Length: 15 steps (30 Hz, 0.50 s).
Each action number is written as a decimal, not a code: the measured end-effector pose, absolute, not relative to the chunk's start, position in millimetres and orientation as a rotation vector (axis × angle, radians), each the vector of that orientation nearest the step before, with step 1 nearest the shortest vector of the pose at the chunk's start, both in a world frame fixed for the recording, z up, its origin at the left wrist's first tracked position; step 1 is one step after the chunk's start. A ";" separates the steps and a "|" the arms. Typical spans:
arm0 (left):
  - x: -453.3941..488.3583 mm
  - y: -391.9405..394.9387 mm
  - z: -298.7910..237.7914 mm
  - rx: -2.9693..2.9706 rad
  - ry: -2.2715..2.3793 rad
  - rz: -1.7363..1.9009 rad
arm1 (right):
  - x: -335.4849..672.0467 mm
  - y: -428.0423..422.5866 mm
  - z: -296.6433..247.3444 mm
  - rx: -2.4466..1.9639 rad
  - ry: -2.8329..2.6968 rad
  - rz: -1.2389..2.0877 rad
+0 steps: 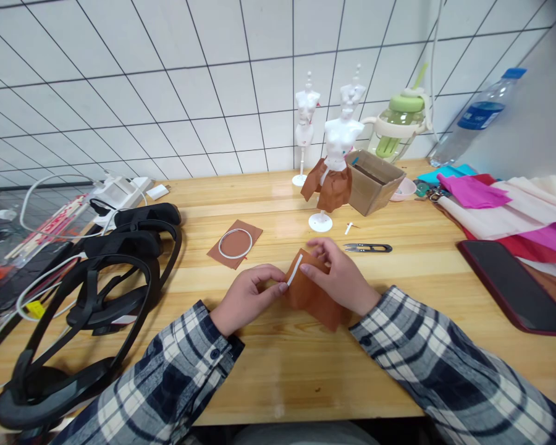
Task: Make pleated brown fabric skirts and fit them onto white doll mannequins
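Observation:
A piece of brown fabric [312,298] is held up over the middle of the table between my two hands. Along its upper left edge runs a narrow white strip [294,270]. My left hand [250,293] pinches the fabric's left edge near the strip's lower end. With thumb and fingers closed, my right hand [336,272] grips the top edge near the strip's upper end. Just beyond lie black thread snips [368,248] and a small white scrap [349,228]. To the left, a metal ring [220,245] rests on a flat brown fabric square [256,233].
A small white dress form [341,139] wearing brown fabric stands behind my hands, with others near it. Further right are a cardboard box [375,185], a green-lidded cup [401,117], a water bottle [479,117], coloured fabrics [514,210] and a phone [514,284]. Black headsets [139,334] fill the left.

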<state>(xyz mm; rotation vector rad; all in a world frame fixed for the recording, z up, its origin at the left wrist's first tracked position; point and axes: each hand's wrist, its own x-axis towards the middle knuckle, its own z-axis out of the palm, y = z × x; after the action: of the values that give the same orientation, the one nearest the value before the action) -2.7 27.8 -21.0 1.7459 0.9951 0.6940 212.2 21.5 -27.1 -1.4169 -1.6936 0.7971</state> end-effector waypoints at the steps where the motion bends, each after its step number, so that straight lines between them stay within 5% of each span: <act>1: -3.0 28.4 -21.6 1.737 1.014 0.703 | 212.5 19.3 -23.5 -1.398 -1.718 0.617; 4: -2.9 29.3 -23.5 1.711 1.058 0.720 | 209.6 10.2 -12.8 -1.234 -1.979 0.278; 15: 2.6 26.4 -20.5 1.692 1.006 0.730 | 196.7 0.9 -20.9 -1.202 -2.142 0.255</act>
<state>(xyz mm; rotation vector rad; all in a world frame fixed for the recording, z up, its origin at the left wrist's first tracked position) 2.6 26.4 -20.5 1.6922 1.0056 0.7298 196.7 0.9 -20.9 -1.2022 -2.1425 0.2546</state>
